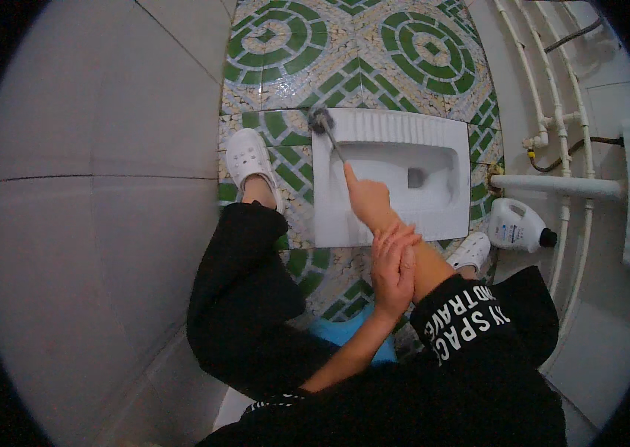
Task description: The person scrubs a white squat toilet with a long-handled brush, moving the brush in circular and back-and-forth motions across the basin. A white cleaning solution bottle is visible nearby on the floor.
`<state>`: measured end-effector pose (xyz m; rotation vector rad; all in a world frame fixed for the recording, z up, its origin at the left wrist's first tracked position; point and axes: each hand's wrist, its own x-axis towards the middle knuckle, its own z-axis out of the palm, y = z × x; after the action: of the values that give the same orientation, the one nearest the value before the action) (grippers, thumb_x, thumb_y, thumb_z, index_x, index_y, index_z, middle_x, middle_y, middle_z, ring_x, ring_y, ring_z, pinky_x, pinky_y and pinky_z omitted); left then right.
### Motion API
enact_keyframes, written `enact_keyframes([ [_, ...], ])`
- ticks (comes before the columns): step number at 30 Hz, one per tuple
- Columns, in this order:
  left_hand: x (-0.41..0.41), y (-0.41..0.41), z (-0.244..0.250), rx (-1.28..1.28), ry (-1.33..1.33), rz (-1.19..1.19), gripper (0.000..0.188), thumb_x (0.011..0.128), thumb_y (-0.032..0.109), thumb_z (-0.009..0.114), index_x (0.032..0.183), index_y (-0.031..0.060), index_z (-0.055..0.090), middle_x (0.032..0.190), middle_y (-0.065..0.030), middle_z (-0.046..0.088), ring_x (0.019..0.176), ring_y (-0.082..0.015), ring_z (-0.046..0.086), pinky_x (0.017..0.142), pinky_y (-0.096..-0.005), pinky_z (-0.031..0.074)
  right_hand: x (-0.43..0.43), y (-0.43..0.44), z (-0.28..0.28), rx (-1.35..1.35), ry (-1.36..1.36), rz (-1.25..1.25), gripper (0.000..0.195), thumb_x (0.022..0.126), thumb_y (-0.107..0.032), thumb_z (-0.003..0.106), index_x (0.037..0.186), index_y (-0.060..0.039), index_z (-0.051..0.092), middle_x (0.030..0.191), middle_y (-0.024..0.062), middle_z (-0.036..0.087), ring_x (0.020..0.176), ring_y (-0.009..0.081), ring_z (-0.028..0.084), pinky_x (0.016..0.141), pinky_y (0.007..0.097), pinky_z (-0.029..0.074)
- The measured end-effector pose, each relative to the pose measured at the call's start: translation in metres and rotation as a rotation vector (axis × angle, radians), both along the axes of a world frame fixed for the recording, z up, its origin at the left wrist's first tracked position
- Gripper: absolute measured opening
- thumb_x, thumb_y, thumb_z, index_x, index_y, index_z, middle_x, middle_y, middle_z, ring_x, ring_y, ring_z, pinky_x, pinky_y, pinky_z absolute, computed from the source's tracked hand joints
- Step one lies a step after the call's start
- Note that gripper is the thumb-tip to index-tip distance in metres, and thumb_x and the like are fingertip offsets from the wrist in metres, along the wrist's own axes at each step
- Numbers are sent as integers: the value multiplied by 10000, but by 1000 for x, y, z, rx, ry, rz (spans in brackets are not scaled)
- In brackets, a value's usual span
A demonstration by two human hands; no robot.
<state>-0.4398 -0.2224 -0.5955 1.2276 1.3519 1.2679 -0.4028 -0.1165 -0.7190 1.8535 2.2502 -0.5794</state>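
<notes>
My right hand point(369, 201) is closed around the thin handle of a cleaning brush point(336, 146), index finger stretched along it. The dark round brush head point(321, 121) touches the far left corner of a white ceramic squat toilet point(393, 229). Its fine bristles are blurred. My left hand point(394, 265) lies wrapped over my right forearm, just above the wrist. Inside the toilet bowl, the drain hole point(416, 177) sits right of the brush, clear of both hands.
White clogs point(249, 156) flank the toilet on green-patterned floor tiles point(359, 72). A white detergent bottle point(516, 226) stands or lies by the right wall, under a thick drainpipe point(558, 184) and thin pipes point(555, 100). Something blue point(348, 331) is partly hidden beneath me.
</notes>
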Motion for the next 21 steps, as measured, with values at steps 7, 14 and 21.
enact_keyframes([
  [7, 4, -5, 5, -15, -20, -130, 149, 811, 72, 449, 780, 28, 588, 817, -118, 590, 854, -300, 536, 895, -408, 352, 6, -38, 8, 0, 51, 75, 657, 715, -24, 437, 1318, -74, 181, 645, 139, 578, 562, 308, 560, 483, 426, 422],
  [14, 35, -72, -5, -306, 367, -931, 272, 820, 261, 472, 729, 15, 544, 711, -153, 552, 717, -342, 539, 615, -426, 416, 15, -173, 38, -220, -76, 122, 719, 697, -30, 468, 1334, -91, 141, 573, 127, 561, 490, 312, 536, 461, 422, 418],
  [21, 15, -63, -17, -82, 257, -571, 287, 830, 257, 456, 780, -1, 569, 758, -178, 569, 739, -348, 538, 663, -419, 418, 6, -140, 30, -174, 52, 38, 638, 747, -41, 438, 1322, -105, 168, 691, 148, 601, 599, 310, 590, 507, 437, 442],
])
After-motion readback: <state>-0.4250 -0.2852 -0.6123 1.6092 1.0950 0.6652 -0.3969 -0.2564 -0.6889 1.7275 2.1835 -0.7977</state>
